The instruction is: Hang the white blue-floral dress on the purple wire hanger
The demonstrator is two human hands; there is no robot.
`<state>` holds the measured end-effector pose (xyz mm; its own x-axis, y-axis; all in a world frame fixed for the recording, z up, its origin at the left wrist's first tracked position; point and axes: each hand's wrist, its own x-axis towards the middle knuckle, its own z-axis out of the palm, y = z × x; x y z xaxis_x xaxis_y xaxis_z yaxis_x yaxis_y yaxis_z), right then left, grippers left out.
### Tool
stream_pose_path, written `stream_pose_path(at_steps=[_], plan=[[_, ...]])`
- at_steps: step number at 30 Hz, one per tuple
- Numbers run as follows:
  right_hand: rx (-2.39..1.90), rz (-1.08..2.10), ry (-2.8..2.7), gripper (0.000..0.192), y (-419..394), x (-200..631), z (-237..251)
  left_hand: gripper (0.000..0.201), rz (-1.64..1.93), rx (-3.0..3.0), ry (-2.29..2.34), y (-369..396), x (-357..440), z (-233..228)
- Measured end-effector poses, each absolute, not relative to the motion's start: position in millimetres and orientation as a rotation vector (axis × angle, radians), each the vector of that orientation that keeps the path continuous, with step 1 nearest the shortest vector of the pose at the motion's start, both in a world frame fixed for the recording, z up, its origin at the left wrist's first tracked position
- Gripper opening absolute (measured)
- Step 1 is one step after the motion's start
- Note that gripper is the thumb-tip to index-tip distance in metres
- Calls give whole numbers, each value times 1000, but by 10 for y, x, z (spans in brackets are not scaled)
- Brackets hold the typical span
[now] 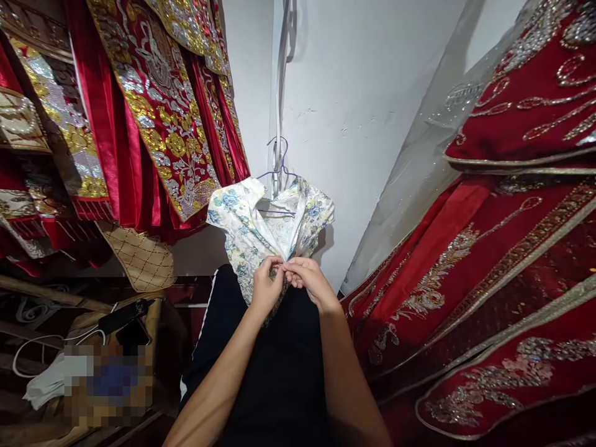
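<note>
A short-sleeved floral dress or blouse (244, 233), white with blue and yellow flowers, hangs on a thin purple hanger (285, 162) in front of me. Its front neckline opens in a V. At the bottom of that V, my left hand (269, 282) pinches the edge of the fabric between thumb and fingers. My right hand (308, 278) pinches the opposite edge, and the fingertips of both hands meet there. Any button or zip pull between them is too small to make out. The lower part of the garment is hidden behind my hands and forearms.
Red embroidered gowns (153, 118) with gold and silver work hang at the left. More red beaded garments (447, 267) hang close on the right, partly beside clear plastic (395, 180). A white strap (279, 81) runs down the wall. Low at left, a wooden stool (156, 316) bears a black device and cables.
</note>
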<state>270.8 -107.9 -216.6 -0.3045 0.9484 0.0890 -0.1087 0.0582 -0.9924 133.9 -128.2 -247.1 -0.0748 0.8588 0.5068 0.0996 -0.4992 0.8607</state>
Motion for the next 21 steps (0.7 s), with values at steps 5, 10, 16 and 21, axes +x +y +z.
stream_pose_path(at_steps=[5, 10, 16, 21], plan=[[-831, 1679, -1320, 27, -1070, 2684, -2231, 12, 1577, 1832, 1123, -1255, 1289, -2546], [-879, 1658, -1294, 26, -1071, 2619, -2337, 9, 1548, 1879, 1205, -1214, 1248, -2720], [-838, 1528, -1175, 22, -899, 2530, -2085, 6, 1521, 1911, 1236, -1156, 1216, -2867], [-770, 1367, -1133, 11, -402, 2453, -1274, 5, 1488, 1927, 1251, -1101, 1200, -2937]])
